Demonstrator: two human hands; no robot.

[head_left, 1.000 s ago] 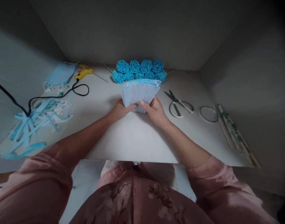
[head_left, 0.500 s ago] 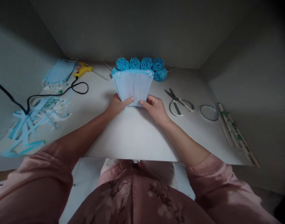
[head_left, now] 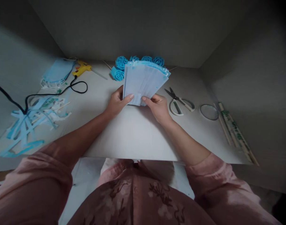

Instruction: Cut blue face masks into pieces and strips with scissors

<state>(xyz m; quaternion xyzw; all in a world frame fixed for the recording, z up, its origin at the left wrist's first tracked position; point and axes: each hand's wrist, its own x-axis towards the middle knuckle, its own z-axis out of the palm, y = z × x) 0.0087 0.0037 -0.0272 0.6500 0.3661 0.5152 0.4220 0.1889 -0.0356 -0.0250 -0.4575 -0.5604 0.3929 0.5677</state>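
Observation:
Above the middle of the table, a stack of face masks (head_left: 144,79), white faces toward me and blue edges at the top, is fanned out and tilted to the right. My left hand (head_left: 118,101) grips its lower left corner, thumb on the front and fingers behind. At the lower right, my right hand (head_left: 159,107) pinches the stack the same way. Behind the masks lie several blue crepe-like roses (head_left: 121,62), partly covered by the stack. Scissors (head_left: 178,101) with white handles rest to the right of my right hand, blades apart.
At the back left are a yellow glue gun (head_left: 82,69) with a black cord and more face masks (head_left: 57,72) with loops. Cut blue and white strips (head_left: 32,122) lie in a heap at left. A ring-shaped coil (head_left: 209,112) and wrapped sticks (head_left: 235,131) lie at right.
The mask stack has swung its top to the right and fanned wider. A blue rose at left is now uncovered, while one at right is hidden. Both hands keep their grip.

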